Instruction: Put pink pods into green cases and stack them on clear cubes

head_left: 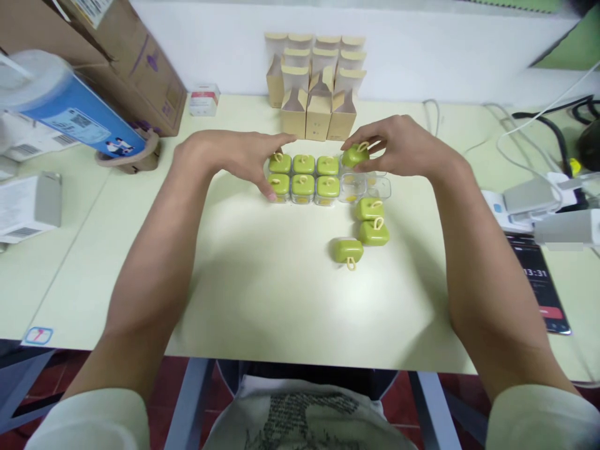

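My right hand (394, 147) pinches a green lid (355, 156) with a yellow loop, over the clear containers at the right end of a double row. Two uncovered clear containers (364, 187) show in front of it; those behind are partly hidden by my fingers. Further left in the row, several small clear containers wear green lids (304, 184). My left hand (248, 159) spans the row's left end, thumb and fingers spread, the thumb against the front container. Nearer me lie three loose green lids (348, 251), the closest with its loop toward me.
Several upright cardboard boxes (319, 115) with raised flaps stand behind the row. Large cartons (154, 81), a blue cylinder (94, 112) and a small white box (204, 100) are at left. A phone (539, 281), chargers (529, 194) and cables occupy the right side.
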The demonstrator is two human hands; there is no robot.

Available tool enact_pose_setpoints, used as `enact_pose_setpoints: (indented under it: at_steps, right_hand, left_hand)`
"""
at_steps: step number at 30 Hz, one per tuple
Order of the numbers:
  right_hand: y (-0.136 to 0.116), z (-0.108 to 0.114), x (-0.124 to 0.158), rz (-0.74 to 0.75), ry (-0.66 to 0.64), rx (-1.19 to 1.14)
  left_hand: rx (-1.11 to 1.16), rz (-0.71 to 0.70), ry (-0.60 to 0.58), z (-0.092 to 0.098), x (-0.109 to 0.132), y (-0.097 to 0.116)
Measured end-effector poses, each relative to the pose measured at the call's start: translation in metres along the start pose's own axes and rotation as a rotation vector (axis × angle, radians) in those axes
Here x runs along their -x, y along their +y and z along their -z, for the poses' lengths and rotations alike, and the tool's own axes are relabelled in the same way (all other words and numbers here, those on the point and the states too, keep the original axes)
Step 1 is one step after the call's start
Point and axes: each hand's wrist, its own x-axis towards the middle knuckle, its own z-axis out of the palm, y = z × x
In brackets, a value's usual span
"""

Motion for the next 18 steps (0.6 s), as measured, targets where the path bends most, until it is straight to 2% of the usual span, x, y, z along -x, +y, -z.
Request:
enact_pose_setpoints:
  at_steps: [6, 18]
  right_hand:
    - [0.002, -0.003, -0.001, 0.013, -0.028, 0.067]
    - [0.011, -0.015, -0.013, -0.149, 0.052, -0.066]
  left_hand:
    - [-0.001, 0.030, -0.004, 0.001, 0.002, 0.003]
    - [-0.061, 0.057, -0.017, -0.002, -0.003, 0.009]
